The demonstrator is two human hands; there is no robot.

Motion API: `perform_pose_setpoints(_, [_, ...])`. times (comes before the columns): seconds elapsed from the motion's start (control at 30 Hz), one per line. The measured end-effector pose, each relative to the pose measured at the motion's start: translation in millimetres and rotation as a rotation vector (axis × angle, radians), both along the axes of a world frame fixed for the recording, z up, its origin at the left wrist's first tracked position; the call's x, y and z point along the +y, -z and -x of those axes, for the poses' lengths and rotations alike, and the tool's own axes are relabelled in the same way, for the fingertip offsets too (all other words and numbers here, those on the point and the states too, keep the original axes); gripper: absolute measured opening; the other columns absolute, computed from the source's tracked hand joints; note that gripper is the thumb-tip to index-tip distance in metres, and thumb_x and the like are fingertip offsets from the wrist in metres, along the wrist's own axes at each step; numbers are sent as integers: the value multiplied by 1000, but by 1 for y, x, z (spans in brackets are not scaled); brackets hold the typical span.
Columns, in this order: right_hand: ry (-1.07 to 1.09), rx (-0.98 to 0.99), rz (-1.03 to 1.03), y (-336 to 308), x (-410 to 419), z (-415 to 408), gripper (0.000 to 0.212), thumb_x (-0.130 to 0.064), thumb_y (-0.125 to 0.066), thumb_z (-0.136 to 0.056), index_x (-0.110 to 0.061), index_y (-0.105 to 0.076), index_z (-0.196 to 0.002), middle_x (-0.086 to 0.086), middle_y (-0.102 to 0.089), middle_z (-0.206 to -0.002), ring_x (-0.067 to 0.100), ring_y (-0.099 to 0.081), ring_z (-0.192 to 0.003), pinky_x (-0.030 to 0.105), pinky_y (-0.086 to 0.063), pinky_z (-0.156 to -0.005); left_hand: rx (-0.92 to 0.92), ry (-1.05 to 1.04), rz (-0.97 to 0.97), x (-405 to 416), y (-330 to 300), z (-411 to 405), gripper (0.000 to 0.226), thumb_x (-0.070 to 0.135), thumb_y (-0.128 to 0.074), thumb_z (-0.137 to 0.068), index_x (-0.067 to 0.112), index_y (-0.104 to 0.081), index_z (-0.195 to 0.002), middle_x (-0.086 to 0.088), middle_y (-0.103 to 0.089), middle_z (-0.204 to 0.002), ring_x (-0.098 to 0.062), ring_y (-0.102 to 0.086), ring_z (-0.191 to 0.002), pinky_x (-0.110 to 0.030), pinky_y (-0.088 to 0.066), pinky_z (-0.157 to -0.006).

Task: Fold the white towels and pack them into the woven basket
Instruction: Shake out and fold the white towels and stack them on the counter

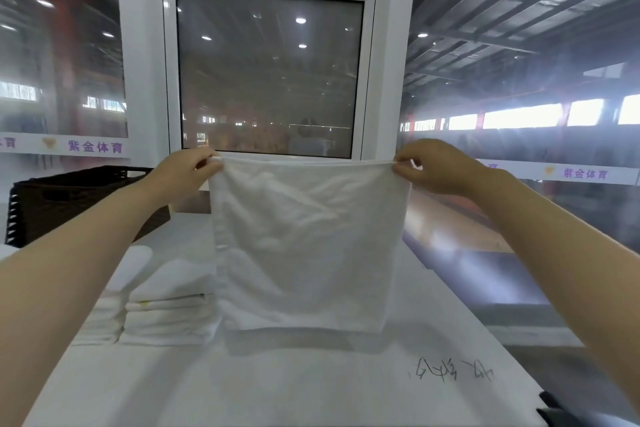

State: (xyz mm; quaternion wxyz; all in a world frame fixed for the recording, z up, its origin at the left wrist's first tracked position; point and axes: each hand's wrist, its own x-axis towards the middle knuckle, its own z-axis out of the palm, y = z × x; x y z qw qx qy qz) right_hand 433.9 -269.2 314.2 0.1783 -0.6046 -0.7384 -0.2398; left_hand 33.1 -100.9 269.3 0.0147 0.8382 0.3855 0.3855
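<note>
Reading 紫金体育, banner (pixel 95 146) behind white towel (pixel 304 246) pinched by 2 hands.

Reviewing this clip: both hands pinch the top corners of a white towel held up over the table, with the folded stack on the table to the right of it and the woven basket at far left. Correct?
Not quite. The head view shows the folded stack left of the held white towel, not right. The rest holds: left hand and right hand pinch its top corners over the table, woven basket far left.

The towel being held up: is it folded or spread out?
Spread out: the towel hangs flat from its top corners, pinched by the left hand and right hand.
</note>
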Motion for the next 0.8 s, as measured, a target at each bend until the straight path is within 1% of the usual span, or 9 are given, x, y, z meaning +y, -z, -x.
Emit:
perform_pose_setpoints(0.1, [-40, 168, -57, -9, -12, 11, 14, -21, -57, -95, -29, -60, -84, -22, -54, -76, 3, -51, -72, 23, -39, -69, -149, 107, 210, -4, -2, 5, 20, 27, -53, -101, 11, -64, -97, -12, -64, -97, -24, -60, -90, -35, -48, -81])
perform_pose_setpoints(0.17, [-74, 364, -41, -14, -20, 13, 13, -17, -60, -93, -26, -66, -85, -17, -62, -79, -4, -57, -69, 10, -42, -64, -295, 255, 441, -7, -1, 9, 24, 26, -54, -100, 7, -62, -113, -9, -67, -112, -22, -65, -104, -32, -53, -90])
perform_pose_setpoints(0.2, [-97, 462, -6, -15, -23, 12, 11, -16, -62, -92, -23, -69, -86, -12, -66, -81, -6, -59, -67, 8, -44, -66, -341, 310, 544, -9, 0, 10, 26, 26, -53, -100, 9, -61, -118, -6, -67, -115, -19, -66, -107, -29, -55, -86])
perform_pose_setpoints(0.3, [-194, 729, 93, -14, -26, 8, 7, -15, -67, -91, -14, -74, -92, 7, -71, -90, 9, -63, -78, 27, -54, -78, -431, 399, 755, -8, 9, 6, 28, 23, -47, -102, 11, -60, -124, -3, -68, -116, -15, -69, -97, -24, -58, -72])
perform_pose_setpoints(0.37, [-237, 842, 136, -6, -20, 1, 7, -11, -66, -91, -11, -73, -92, 4, -70, -86, 9, -62, -78, 26, -53, -78, -438, 417, 795, -2, 18, 1, 27, 22, -46, -103, 10, -60, -123, -5, -67, -112, -12, -69, -90, -22, -58, -69])
perform_pose_setpoints(0.47, [-171, 822, 212, 14, -2, -14, 8, -11, -65, -92, -15, -72, -95, -2, -70, -90, 7, -61, -78, 18, -51, -72, -394, 354, 793, 14, 38, -11, 21, 17, -48, -102, 9, -60, -117, -8, -64, -108, -9, -67, -82, -19, -57, -66])
perform_pose_setpoints(0.53, [-99, 762, 265, 35, 16, -25, 10, -10, -66, -91, -13, -70, -99, 0, -68, -96, 9, -61, -81, 17, -51, -72, -303, 289, 805, 24, 55, -20, 21, 15, -51, -101, 11, -60, -119, -6, -67, -110, -12, -68, -88, -19, -58, -70])
perform_pose_setpoints(0.63, [-13, 656, 289, 79, 45, -37, 13, -5, -68, -85, -15, -66, -93, -1, -65, -95, 12, -59, -81, 18, -46, -72, -112, 216, 792, 39, 88, -32, 24, 16, -56, -99, 14, -62, -122, -4, -71, -111, -18, -68, -100, -22, -57, -76])
perform_pose_setpoints(0.8, [128, 511, 283, 146, 89, -56, 22, -8, -70, -85, -16, -67, -104, -1, -65, -102, 10, -57, -79, 4, -39, -64, 37, 12, 547, 67, 127, -57, 9, 20, -59, -97, 16, -66, -102, 2, -63, -94, -16, -57, -86, -23, -43, -66])
